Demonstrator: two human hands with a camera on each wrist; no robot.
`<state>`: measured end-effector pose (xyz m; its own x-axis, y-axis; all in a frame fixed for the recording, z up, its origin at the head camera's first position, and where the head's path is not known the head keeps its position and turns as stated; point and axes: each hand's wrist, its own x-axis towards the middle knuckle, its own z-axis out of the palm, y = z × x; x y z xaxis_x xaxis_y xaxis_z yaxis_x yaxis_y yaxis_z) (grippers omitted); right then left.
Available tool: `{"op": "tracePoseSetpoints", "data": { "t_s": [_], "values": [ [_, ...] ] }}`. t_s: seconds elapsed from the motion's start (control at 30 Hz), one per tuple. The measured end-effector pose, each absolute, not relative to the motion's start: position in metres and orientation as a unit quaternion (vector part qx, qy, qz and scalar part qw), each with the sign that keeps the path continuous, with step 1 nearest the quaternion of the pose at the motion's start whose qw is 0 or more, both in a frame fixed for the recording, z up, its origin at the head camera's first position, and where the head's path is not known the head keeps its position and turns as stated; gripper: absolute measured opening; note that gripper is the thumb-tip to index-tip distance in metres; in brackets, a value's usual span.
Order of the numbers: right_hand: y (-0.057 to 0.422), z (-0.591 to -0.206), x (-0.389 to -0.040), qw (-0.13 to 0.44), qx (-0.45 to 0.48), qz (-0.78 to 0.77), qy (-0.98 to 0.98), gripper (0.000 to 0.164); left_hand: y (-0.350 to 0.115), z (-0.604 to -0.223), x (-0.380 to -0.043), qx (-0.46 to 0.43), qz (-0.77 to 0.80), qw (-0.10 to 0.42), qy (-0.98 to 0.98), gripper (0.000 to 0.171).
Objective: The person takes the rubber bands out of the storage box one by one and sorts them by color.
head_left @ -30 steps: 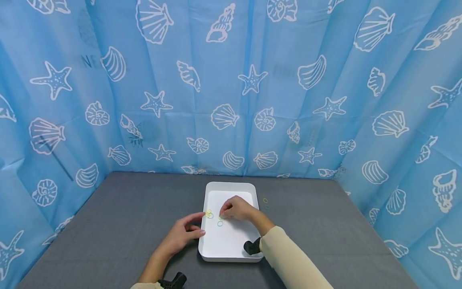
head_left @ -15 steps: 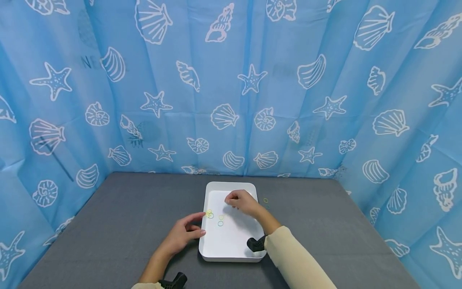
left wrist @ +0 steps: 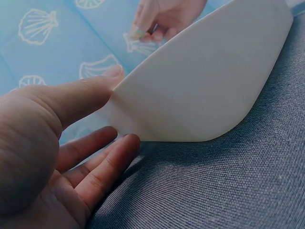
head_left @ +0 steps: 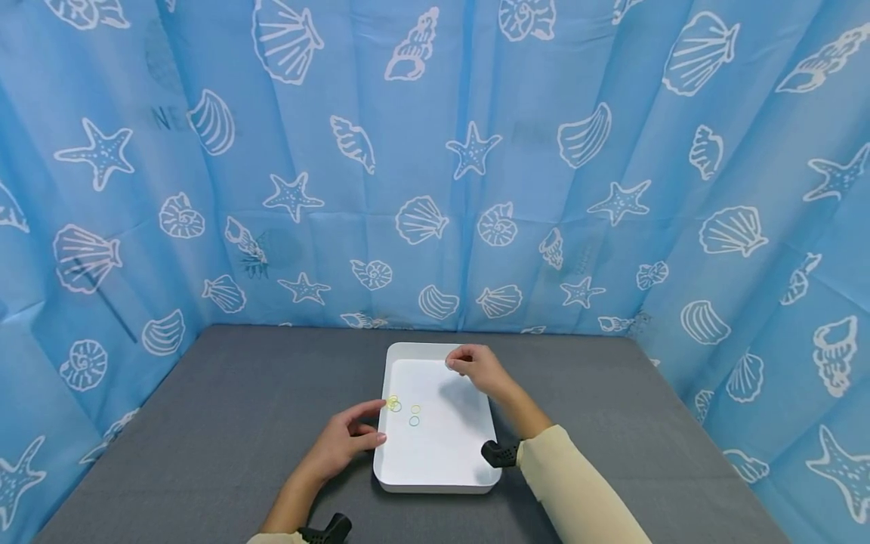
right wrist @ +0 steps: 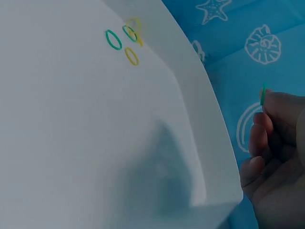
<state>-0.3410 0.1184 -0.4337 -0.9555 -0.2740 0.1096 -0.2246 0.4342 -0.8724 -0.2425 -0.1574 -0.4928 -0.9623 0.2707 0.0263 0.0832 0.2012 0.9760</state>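
Note:
My left hand (head_left: 336, 446) is at the left wall of the white tray (head_left: 435, 468). In the left wrist view the thumb touches the rim and other fingers touch the wall below it. My right hand (head_left: 484, 372) hovers over the tray's far right part, thumb and fingertips together; the right wrist view shows them pinching a thin green rubber band (right wrist: 263, 94). Inside the tray lie a yellow rubber band (right wrist: 131, 56), a green rubber band (right wrist: 113, 40) and, against the left wall, a small cluster of yellow rubber bands (right wrist: 135, 27) with a green one.
The tray stands on a grey cloth-covered table (head_left: 285, 393). A blue curtain (head_left: 435, 151) with shell and starfish prints rises behind it and on both sides. A black wrist camera (head_left: 499, 453) is on my right wrist, above the tray's right edge.
My right hand has risen from the yellow band in the tray and moved right and away, toward the far right rim. The bands on the table there are now hidden. My left hand stays put.

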Motion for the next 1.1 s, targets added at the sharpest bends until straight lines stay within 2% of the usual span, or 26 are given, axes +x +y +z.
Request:
{"op": "tracePoseSetpoints", "data": {
  "t_s": [0.4,1.1],
  "values": [
    [0.151,-0.435,-0.341,-0.011,-0.108,-0.497,0.861,0.010,-0.158,-0.489,-0.242,0.103,0.620,0.077,0.774,0.059],
    [0.196,-0.472,-0.339,-0.066,-0.042,-0.466,0.882,0.008,-0.157,-0.488,-0.240,0.103,0.621,0.077,0.773,0.058]
  ]
}}
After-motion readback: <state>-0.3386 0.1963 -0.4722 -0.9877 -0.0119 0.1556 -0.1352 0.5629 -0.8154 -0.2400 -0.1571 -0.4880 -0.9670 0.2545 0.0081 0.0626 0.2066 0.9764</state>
